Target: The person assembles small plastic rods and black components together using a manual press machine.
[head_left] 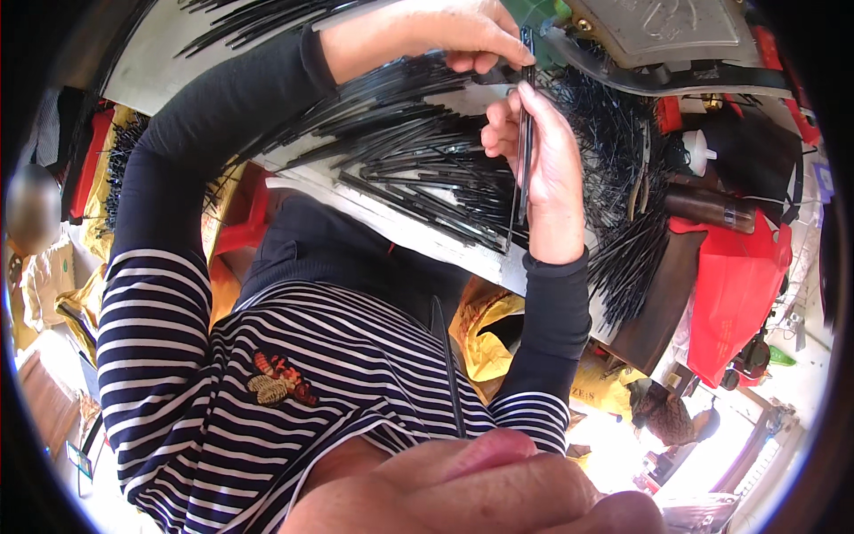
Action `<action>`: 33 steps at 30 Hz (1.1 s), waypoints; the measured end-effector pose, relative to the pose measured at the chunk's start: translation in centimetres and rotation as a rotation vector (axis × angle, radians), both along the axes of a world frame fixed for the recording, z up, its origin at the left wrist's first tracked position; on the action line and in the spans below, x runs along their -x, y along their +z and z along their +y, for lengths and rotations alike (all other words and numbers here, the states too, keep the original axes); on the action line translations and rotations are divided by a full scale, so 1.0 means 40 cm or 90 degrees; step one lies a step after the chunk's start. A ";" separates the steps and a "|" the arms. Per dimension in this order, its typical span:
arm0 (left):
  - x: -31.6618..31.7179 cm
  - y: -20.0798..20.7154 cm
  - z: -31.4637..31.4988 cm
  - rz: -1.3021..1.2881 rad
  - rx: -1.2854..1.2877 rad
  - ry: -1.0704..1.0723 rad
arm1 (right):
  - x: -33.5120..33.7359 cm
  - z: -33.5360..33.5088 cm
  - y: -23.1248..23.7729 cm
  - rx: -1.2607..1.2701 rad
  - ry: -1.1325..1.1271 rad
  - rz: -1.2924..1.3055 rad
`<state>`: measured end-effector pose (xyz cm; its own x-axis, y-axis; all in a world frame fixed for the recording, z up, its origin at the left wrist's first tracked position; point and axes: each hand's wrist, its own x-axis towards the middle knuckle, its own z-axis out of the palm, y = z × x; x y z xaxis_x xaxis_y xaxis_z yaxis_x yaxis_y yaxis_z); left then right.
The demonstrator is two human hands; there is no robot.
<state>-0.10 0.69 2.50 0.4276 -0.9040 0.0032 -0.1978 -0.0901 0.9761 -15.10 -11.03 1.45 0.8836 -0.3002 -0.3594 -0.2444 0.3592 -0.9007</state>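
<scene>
Long thin black strips [523, 169] stand nearly upright in front of me, a few side by side; their exact kind I cannot tell. My left hand [467, 34] pinches them near the upper end between thumb and fingertips. Lower down, my right hand [549, 147] closes round the same strips, with the thumb along them and the fingers curled. Beneath both hands, a pile of similar black strips [427, 165] lies spread over the pale tabletop [307, 153]. Another bunch of strips [258, 27] lies at the far left.
A grey metal machine part [663, 31] stands at the far right, with a dark curved bar [676, 80] below it. A tangled heap of thin black pieces [618, 151] lies right of my right hand. Beyond are a brown cylinder [712, 206] and a red bag [734, 294].
</scene>
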 end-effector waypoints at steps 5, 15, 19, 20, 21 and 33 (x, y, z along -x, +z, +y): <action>-0.007 -0.013 -0.001 0.013 -0.037 -0.046 | 0.100 -0.058 0.010 0.027 0.109 0.015; 0.047 0.038 0.024 -0.226 -0.261 -0.157 | 0.380 -0.392 0.126 0.667 -0.077 0.213; 0.089 0.007 0.007 -0.469 -0.138 -0.151 | 0.420 -0.440 0.110 1.373 -0.189 0.283; 0.096 0.013 0.010 -0.469 -0.147 -0.145 | 0.378 -0.389 0.107 1.243 -0.203 0.265; 0.095 0.007 0.007 -0.474 -0.147 -0.154 | 0.346 -0.355 0.096 1.129 -0.180 0.180; 0.066 -0.030 -0.009 -0.369 -0.104 -0.104 | 0.106 -0.222 -0.022 1.089 0.131 0.113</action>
<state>-2.75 0.34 1.29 0.2540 -0.9659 0.0499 -0.7154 -0.1530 0.6817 -19.35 -19.89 0.57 0.9414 -0.3113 0.1300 -0.2904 -0.9438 -0.1577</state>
